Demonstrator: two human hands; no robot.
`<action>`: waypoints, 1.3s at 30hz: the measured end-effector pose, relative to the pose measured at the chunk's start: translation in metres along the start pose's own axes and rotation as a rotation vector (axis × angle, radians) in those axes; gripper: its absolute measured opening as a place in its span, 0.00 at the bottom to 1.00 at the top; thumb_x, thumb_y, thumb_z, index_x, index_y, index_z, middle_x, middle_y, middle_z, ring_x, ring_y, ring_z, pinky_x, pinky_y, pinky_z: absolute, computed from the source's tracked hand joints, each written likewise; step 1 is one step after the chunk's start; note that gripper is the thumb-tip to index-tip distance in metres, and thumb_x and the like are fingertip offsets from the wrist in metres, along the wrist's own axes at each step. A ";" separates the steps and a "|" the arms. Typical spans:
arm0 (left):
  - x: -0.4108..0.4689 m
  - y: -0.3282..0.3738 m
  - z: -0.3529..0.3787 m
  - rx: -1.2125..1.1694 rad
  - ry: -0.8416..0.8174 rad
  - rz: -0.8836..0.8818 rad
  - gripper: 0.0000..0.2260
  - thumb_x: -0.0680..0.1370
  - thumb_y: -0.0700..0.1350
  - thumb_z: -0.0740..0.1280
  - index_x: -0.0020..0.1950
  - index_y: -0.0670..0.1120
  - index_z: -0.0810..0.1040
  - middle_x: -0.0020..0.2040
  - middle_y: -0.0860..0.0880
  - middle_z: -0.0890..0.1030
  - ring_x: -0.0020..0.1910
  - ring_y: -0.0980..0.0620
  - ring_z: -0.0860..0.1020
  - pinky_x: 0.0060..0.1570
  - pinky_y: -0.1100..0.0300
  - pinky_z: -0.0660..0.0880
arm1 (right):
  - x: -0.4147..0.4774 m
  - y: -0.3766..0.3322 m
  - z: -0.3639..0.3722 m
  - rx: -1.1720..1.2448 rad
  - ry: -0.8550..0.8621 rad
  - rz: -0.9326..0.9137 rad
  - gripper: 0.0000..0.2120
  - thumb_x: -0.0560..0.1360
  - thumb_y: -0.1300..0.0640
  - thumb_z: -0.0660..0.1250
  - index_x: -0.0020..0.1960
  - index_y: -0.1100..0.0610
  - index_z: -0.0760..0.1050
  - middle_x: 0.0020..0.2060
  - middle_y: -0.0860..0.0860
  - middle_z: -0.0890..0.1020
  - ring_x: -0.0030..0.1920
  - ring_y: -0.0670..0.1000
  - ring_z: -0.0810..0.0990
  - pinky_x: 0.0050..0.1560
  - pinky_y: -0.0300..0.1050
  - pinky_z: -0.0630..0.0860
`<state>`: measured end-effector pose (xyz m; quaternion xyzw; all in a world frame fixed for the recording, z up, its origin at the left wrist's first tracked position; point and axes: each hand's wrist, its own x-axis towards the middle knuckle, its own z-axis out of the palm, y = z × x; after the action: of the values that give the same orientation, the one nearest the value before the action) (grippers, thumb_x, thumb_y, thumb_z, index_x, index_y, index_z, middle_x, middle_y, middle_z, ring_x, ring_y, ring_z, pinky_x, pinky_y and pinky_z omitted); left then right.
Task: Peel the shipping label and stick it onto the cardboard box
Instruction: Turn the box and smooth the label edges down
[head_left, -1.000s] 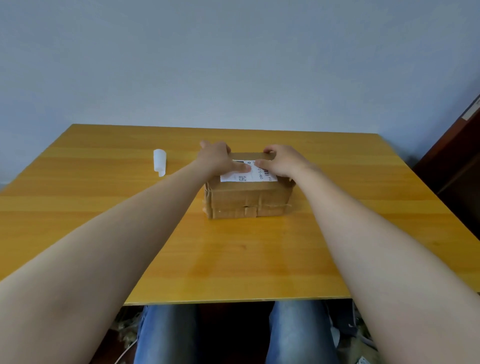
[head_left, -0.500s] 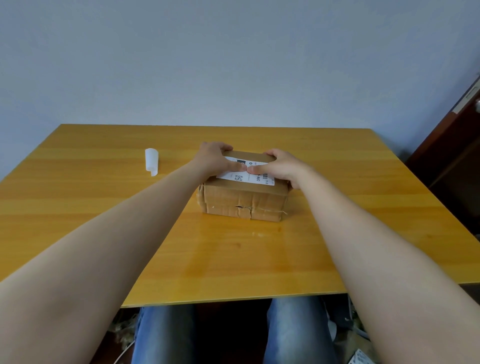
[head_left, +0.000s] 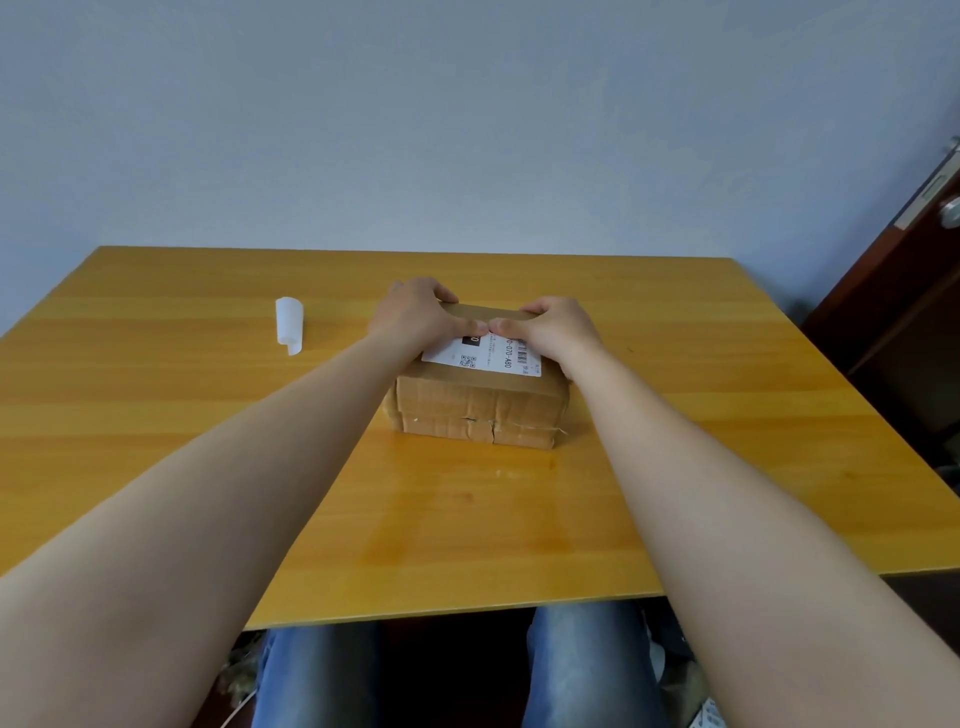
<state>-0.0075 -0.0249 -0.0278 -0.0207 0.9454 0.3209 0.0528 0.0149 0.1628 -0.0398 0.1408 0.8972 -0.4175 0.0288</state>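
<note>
1. While your left hand (head_left: 415, 317) and right hand (head_left: 558, 327) press flat, thumbs meeting, the shipping label (head_left: 485, 356) lies atop the cardboard box (head_left: 475, 410).
2. Box sits mid-bench (head_left: 156, 415).

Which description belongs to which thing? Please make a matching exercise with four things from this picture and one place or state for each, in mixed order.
Things:
1. label
2. box
3. white paper roll
4. table

Descriptions:
A. lies alone, to the left of the box
B. stuck on top of the box, under both thumbs
C. yellow wood, carries everything
D. brown cardboard, torn along the front seam

Pairs: 1-B, 2-D, 3-A, 4-C
</note>
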 end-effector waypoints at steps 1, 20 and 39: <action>0.000 0.001 -0.001 0.005 0.000 0.003 0.29 0.64 0.66 0.79 0.62 0.58 0.79 0.64 0.53 0.77 0.54 0.51 0.77 0.46 0.56 0.74 | 0.001 -0.002 -0.001 0.011 -0.011 0.020 0.37 0.67 0.35 0.80 0.70 0.52 0.78 0.64 0.50 0.83 0.65 0.54 0.80 0.67 0.56 0.77; -0.016 0.004 -0.002 0.149 -0.023 -0.042 0.44 0.74 0.69 0.70 0.78 0.42 0.62 0.67 0.45 0.77 0.64 0.43 0.77 0.46 0.53 0.70 | 0.002 -0.009 0.003 0.001 -0.076 -0.107 0.22 0.76 0.44 0.76 0.69 0.48 0.81 0.68 0.49 0.82 0.69 0.53 0.78 0.71 0.52 0.74; -0.019 -0.006 -0.010 0.068 -0.094 0.000 0.32 0.67 0.67 0.78 0.58 0.43 0.78 0.51 0.46 0.84 0.49 0.46 0.83 0.51 0.49 0.81 | -0.038 -0.018 -0.021 -0.058 -0.181 -0.029 0.42 0.70 0.39 0.81 0.77 0.55 0.73 0.70 0.52 0.80 0.58 0.53 0.78 0.39 0.44 0.70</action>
<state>0.0112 -0.0357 -0.0216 -0.0038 0.9523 0.2889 0.0977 0.0480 0.1590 -0.0064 0.0885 0.9047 -0.4026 0.1075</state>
